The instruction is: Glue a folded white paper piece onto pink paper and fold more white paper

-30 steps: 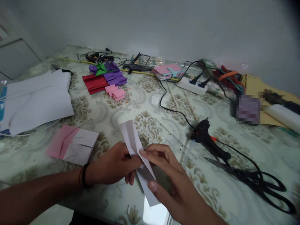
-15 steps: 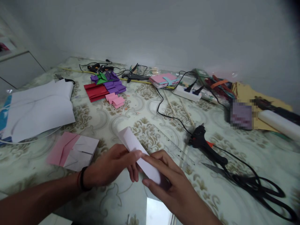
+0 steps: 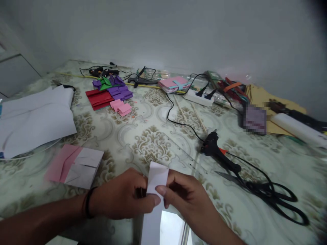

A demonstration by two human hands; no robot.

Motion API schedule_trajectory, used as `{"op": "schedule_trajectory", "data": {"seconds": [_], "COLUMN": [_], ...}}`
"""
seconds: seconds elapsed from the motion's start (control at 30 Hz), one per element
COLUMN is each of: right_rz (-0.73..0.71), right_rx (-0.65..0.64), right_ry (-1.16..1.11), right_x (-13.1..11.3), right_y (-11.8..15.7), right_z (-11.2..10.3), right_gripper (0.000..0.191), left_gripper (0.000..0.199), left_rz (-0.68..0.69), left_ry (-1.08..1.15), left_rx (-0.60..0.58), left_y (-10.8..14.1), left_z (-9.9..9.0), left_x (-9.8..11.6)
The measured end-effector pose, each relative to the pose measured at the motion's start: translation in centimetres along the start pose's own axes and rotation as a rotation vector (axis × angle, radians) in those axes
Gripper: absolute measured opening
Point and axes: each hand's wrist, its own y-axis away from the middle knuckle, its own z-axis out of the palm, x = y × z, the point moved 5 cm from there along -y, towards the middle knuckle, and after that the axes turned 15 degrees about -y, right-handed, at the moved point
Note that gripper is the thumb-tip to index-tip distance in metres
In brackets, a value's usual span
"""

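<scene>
A narrow folded strip of white paper [image 3: 158, 173] is held upright near the front of the table, between both hands. My left hand [image 3: 122, 195] pinches it from the left, thumb lying across its face and the other fingers curled behind. From the right, my right hand [image 3: 187, 194] grips the same strip, thumb pressed on the front close to the left thumb. The strip's lower part runs down past the bottom edge of the view. To the left of my left hand lies a folded pink and white paper [image 3: 81, 166].
On the right are a black glue gun [image 3: 219, 153] and black scissors [image 3: 268, 195]. A clear ruler [image 3: 187, 154] lies mid-table. Folded red paper [image 3: 99, 99], purple paper [image 3: 120, 93], a white power strip [image 3: 198, 98] and white sheets [image 3: 38, 119] stand farther off.
The white strip has turned from slanting to nearly upright and come closer to me. Both hands have moved down with it, and their thumbs now meet on its front. The view has shifted slightly.
</scene>
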Motion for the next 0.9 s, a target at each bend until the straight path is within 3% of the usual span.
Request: {"op": "schedule_trajectory", "data": {"seconds": [0.1,0.3,0.5,0.6,0.67,0.7,0.77,0.8,0.9], "right_rz": [-0.009,-0.041,-0.104,-0.154,-0.236,-0.284,-0.345,-0.351,-0.317], "right_rx": [0.015,0.08,0.076,0.106,0.111,0.095,0.003,-0.028,-0.105], "right_ry": [-0.103,-0.014,-0.021,-0.061,-0.038,-0.003,0.104,0.15,0.232], "right_x": [-0.3,-0.6,-1.2,-1.5,-2.3,-2.7,-3.7,-4.0,-4.5], "right_y": [0.0,0.2,0.2,0.4,0.6,0.7,0.7,0.6,0.3], "right_z": [-0.1,-0.3,-0.3,-0.8,-1.3,-1.5,-1.6,-1.7,-2.1], "right_gripper": [0.03,0.034,0.034,0.018,0.025,0.03,0.018,0.011,0.015], "left_gripper": [0.035,0.048,0.048,0.047,0.047,0.046,0.042,0.04,0.039], "left_rz": [0.009,0.067,0.034,0.013,0.013,0.015,0.017,0.013,0.005], "left_ry": [0.034,-0.018,-0.087,-0.151,-0.196,-0.216,-0.237,-0.232,-0.126], "left_rx": [-0.011,0.025,0.011,0.001,-0.028,-0.042,-0.048,-0.049,-0.078], "left_y": [0.0,0.2,0.3,0.5,0.6,0.7,0.7,0.7,0.5], "left_z": [0.0,0.2,0.1,-0.2,-0.3,-0.4,-0.8,-1.1,-1.7], "left_x": [0.0,0.1,0.9,0.9,0.9,0.9,0.9,1.0,1.1]}}
